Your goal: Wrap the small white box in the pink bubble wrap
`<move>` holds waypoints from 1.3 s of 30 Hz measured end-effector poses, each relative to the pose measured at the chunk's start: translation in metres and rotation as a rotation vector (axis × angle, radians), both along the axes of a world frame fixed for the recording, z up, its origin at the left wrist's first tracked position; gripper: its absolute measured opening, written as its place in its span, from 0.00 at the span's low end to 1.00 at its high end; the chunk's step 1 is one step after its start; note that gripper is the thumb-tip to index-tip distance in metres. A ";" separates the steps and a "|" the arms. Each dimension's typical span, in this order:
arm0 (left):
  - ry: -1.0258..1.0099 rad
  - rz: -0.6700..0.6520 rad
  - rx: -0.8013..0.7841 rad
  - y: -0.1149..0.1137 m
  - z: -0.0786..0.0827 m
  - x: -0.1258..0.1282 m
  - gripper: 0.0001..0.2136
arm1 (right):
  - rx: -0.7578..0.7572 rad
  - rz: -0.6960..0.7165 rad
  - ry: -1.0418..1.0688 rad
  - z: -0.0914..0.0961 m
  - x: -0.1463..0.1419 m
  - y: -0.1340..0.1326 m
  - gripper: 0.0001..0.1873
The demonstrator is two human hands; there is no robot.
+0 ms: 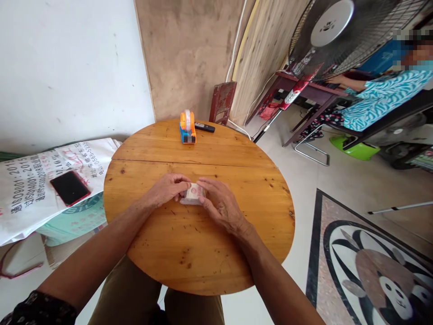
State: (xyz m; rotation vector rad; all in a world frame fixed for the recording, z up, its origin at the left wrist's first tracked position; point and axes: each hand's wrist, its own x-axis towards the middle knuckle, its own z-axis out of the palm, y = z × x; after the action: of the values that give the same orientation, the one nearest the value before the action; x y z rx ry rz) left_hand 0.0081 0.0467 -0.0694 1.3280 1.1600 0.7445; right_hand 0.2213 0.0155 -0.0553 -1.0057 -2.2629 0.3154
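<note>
A small whitish pack (193,192) with red print lies flat on the round wooden table (189,262), in front of me. It looks wrapped in something clear; what it contains cannot be seen. My left hand (168,188) is closed, its thumb and fingers pinching the left end of the pack. Around the right end curves my right hand (221,203), thumb on the near edge and fingers over the far corner. Farther back on the table stands an orange and blue tape dispenser (187,127) with a roll of tape. Beside it lies a black remote-like object (204,127).
At left, a phone with a red edge (70,188) rests on white printed sacks (40,176). A wooden chair (221,103) touches the wall behind the table. To the right are a standing fan (333,25), a dark red desk (311,88) and a seated person (382,97).
</note>
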 end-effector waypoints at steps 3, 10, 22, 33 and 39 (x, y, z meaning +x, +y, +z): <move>0.003 0.007 -0.007 0.000 0.001 0.000 0.08 | -0.112 0.009 0.051 0.000 0.007 0.003 0.29; -0.035 -0.019 0.022 0.001 -0.005 -0.002 0.10 | -0.227 0.031 0.060 -0.016 0.005 0.010 0.37; -0.073 0.031 0.031 -0.001 -0.003 0.000 0.12 | -0.193 0.020 -0.004 -0.012 0.006 0.008 0.32; -0.113 0.076 0.027 0.001 -0.003 -0.006 0.20 | -0.081 -0.001 0.150 0.001 0.000 0.006 0.21; -0.072 -0.037 0.048 0.000 -0.004 -0.005 0.26 | -0.027 0.028 0.104 -0.005 -0.001 0.009 0.18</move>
State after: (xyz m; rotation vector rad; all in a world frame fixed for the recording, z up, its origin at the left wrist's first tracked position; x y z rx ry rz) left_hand 0.0026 0.0463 -0.0735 1.3482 1.0635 0.7916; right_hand 0.2207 0.0249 -0.0604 -0.9497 -2.1861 0.4016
